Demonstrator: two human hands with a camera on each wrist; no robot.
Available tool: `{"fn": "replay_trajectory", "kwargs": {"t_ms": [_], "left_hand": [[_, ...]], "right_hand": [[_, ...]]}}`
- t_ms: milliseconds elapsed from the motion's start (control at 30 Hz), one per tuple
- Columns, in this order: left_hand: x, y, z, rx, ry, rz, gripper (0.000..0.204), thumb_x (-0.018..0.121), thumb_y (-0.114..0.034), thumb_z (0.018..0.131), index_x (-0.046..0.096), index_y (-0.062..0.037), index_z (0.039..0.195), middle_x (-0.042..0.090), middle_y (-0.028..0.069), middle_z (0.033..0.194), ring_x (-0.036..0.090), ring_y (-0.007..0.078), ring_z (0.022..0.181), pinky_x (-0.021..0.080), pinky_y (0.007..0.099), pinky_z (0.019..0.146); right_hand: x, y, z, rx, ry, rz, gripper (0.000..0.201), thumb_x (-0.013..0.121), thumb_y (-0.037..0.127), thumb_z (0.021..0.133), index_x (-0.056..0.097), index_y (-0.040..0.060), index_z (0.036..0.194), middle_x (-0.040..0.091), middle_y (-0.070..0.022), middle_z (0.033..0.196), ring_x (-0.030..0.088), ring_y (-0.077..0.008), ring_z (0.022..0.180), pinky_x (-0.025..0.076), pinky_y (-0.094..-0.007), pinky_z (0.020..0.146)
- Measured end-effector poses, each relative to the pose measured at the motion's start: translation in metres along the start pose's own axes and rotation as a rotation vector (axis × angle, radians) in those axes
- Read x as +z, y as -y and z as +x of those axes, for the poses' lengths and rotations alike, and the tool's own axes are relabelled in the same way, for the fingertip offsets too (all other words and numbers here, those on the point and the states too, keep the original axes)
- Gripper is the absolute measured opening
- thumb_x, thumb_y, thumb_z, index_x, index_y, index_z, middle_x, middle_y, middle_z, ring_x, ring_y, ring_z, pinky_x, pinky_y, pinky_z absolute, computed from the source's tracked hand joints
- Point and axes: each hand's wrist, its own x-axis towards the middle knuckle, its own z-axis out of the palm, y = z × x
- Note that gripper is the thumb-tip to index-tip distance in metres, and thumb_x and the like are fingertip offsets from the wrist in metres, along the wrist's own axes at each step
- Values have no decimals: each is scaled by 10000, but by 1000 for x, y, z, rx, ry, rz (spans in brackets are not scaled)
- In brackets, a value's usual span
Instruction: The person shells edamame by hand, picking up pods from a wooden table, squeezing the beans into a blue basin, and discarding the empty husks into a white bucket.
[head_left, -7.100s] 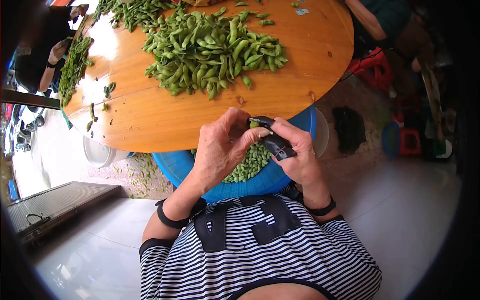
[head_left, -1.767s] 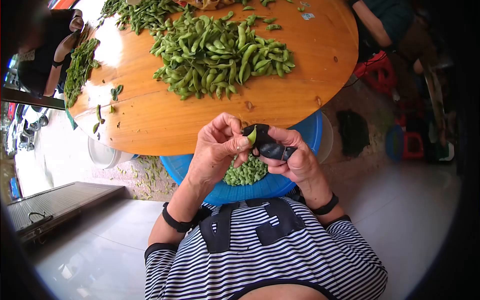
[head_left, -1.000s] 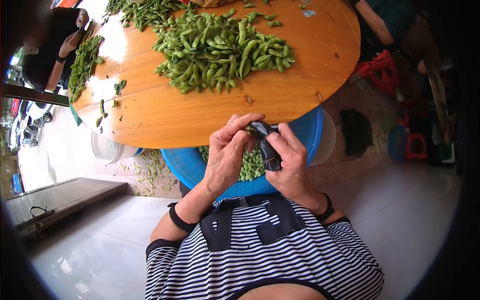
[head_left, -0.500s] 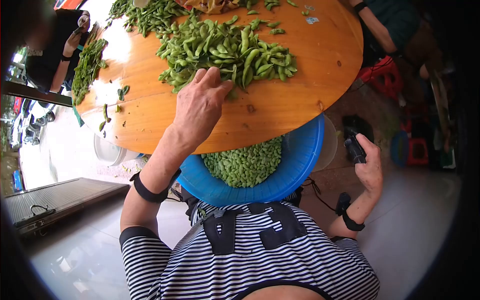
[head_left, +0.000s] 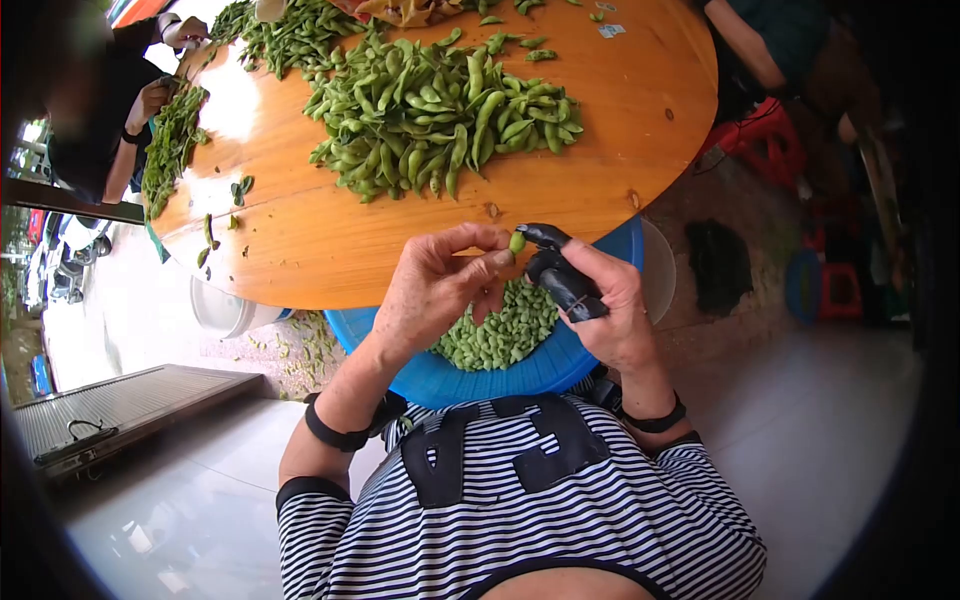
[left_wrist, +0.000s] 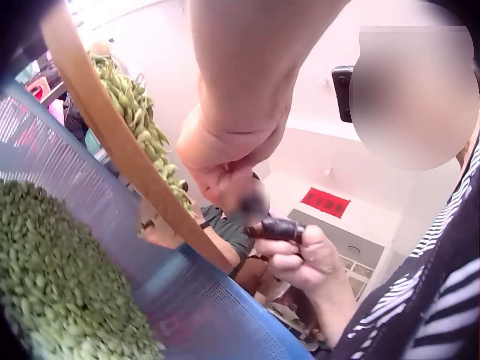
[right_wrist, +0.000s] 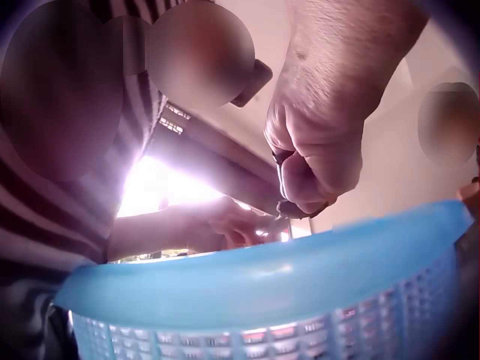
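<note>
In the head view, my left hand (head_left: 430, 285) pinches a small green soybean pod (head_left: 517, 243) between thumb and fingertips. My right hand (head_left: 615, 310) meets it from the right, its black-covered fingertips (head_left: 545, 235) at the pod's end. Black covers wrap the thumb and a finger of that hand; its other fingers are curled, as the left wrist view of the right hand (left_wrist: 304, 259) shows. Both hands are over a blue basket (head_left: 470, 388) of shelled green soybeans (head_left: 495, 330). Beyond them, a heap of soybean pods (head_left: 430, 115) lies on the wooden table (head_left: 330, 255).
The table's rounded edge overhangs the basket. Another pod pile (head_left: 290, 40) and a strip of greens (head_left: 172, 150) lie farther off. A white bucket (head_left: 220, 305) stands below at left, a red stool (head_left: 765, 145) at right. Other people sit at both sides of the table.
Half a second ago my left hand was at the pod heap and my right hand was far right. Both have come together over the basket, the left bringing a pod.
</note>
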Motion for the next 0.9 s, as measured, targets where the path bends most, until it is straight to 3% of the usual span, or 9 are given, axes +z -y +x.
{"fn": "replay_trajectory", "kwargs": {"t_ms": [167,267,333,433,567,633,733,867,900], "left_hand": [[4,13,-3,46,-31,-64,172,602,-141,946,617,18,1012,628,37,699,584,81,543,454,212,456],[7,19,-3,107,-70,-33,120,603,-74,931,624,31,984,621,47,728,599,83,559,458,214,468],[11,21,-4,224,-149,190,70,597,-2,905,627,50,941,598,47,753,598,80,561,450,219,471],[11,25,-4,340,-166,307,67,607,-18,915,607,43,943,595,35,734,562,71,547,418,203,456],[7,29,-5,286,-140,151,53,596,9,896,630,47,910,584,43,761,533,83,505,404,226,440],[-1,19,-6,-58,33,-271,57,623,-40,900,635,15,899,594,39,762,494,87,487,341,209,420],[-9,22,-4,-127,180,-518,89,645,-100,903,634,-12,909,602,34,762,482,88,502,300,191,430],[1,19,-6,-90,119,-478,104,657,-111,902,613,-17,899,605,21,761,485,71,531,327,191,450],[3,20,-6,-34,85,-339,116,666,-118,898,598,-26,886,603,8,767,485,59,545,334,192,456]], "right_hand": [[3,-3,-5,274,45,289,409,507,-107,734,608,-46,1126,573,-25,829,517,-64,709,430,-203,629],[4,-9,-7,269,49,393,404,514,-100,733,618,-34,1118,558,-3,821,488,-41,676,410,-192,592],[8,-10,-6,247,21,363,394,514,-97,734,622,-32,1108,554,1,814,482,-36,665,402,-190,581],[8,-13,-3,207,10,300,377,511,-98,735,630,-29,1086,548,7,807,470,-25,643,386,-185,565],[3,-13,-2,268,80,400,345,469,-115,753,638,-39,1044,544,0,776,446,-21,598,354,-182,519],[3,-15,-3,304,113,566,348,444,-118,763,639,-40,1042,540,-1,757,436,-24,582,337,-181,495],[4,-16,-3,367,136,827,355,406,-121,784,637,-44,1043,534,-2,735,417,-27,553,300,-178,452],[3,-24,-3,368,156,890,382,419,-129,779,629,-34,1084,551,-5,772,418,-24,569,317,-174,476],[4,-22,-4,368,154,889,382,419,-129,779,629,-34,1084,551,-5,772,418,-24,569,317,-174,476]]}}
